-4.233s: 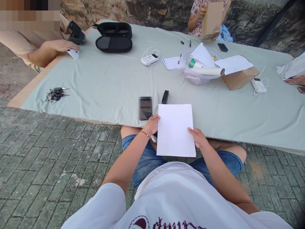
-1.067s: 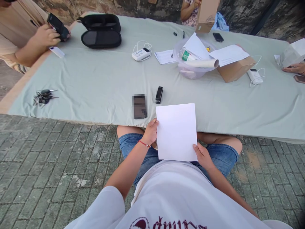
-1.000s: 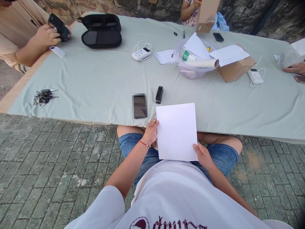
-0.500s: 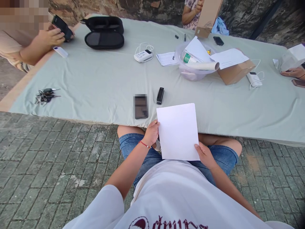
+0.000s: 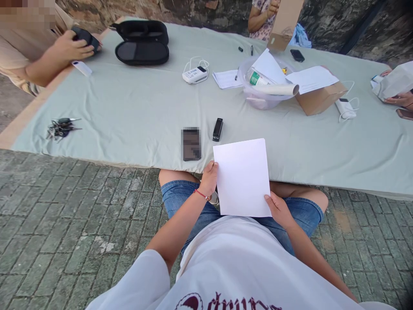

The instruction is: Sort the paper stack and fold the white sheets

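A white sheet of paper (image 5: 242,178), or a thin stack of sheets, is held over my lap, its far edge overlapping the table's near edge. My left hand (image 5: 210,177) grips its left side, with the thumb on top. Low on the right side, my right hand (image 5: 279,209) pinches the paper near the corner, its other fingers hidden underneath. Just beyond the paper lies a black stapler (image 5: 217,129). To the left of the stapler is a dark, blurred-out flat object (image 5: 191,144) close to the table edge.
The cloth-covered table (image 5: 129,116) bears keys (image 5: 63,128), an open black case (image 5: 142,52), a white corded device (image 5: 195,74), a plastic basin (image 5: 263,102) and a cardboard box (image 5: 318,101). Other people sit at the left (image 5: 69,47), far side (image 5: 258,21) and right (image 5: 400,99).
My left hand has shifted slightly up and inward along the paper's side. The person at the left has turned the dark object in their hands; a hand at the right has moved.
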### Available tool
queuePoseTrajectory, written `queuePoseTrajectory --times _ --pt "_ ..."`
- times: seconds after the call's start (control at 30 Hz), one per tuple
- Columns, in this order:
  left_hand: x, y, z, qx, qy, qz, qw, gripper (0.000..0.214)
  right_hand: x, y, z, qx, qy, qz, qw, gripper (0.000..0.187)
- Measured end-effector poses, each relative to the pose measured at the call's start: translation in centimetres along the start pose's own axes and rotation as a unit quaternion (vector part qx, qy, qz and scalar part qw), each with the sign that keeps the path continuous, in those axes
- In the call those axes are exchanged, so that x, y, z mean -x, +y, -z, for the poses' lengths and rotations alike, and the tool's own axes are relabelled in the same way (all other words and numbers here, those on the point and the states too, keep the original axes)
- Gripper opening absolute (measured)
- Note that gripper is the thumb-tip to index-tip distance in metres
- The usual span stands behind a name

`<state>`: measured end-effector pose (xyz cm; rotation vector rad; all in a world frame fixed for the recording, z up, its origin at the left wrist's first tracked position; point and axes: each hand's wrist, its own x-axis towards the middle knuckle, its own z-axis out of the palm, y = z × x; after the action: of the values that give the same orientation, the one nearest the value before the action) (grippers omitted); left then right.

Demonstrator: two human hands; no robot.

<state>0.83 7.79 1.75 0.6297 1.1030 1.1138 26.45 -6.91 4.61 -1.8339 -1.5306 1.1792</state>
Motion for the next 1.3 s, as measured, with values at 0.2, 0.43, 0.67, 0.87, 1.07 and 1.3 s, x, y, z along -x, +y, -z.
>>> queuePoseTrajectory --times 0.2,0.43,0.67,0.87,1.07,1.3 --pt "-0.2 -0.3 -0.2 0.017 -0.002 -0.001 1.0 0.02 -0.2 -0.1 0.2 0.003 0.005 -0.001 1.0 0.036" --pt "-0.2 -0.8 -0.1 0.039 -0.001 0.007 0.999 0.02 -0.4 0.5 -0.2 -0.051 0.031 -0.041 0.997 0.042" --pt "-1.0 -1.7 -0.4 -0.048 0.061 0.044 0.996 0.021 -1.2 1.8 -0.9 -0.247 0.001 -0.163 0.955 0.045" --pt "-1.5 -1.6 -0.8 -0.088 0.086 0.048 0.991 0.02 -1.6 2.3 -1.0 -0.299 0.035 -0.178 0.937 0.044" --pt "-1.5 -1.4 -1.1 -0.058 0.105 0.063 0.991 0.02 -1.7 2.0 -1.4 -0.349 0.028 -0.193 0.917 0.04" --pt "-1.8 -0.3 -0.7 0.011 0.082 0.108 0.991 0.007 -2.6 0.9 -1.8 -0.335 0.049 -0.151 0.929 0.04"
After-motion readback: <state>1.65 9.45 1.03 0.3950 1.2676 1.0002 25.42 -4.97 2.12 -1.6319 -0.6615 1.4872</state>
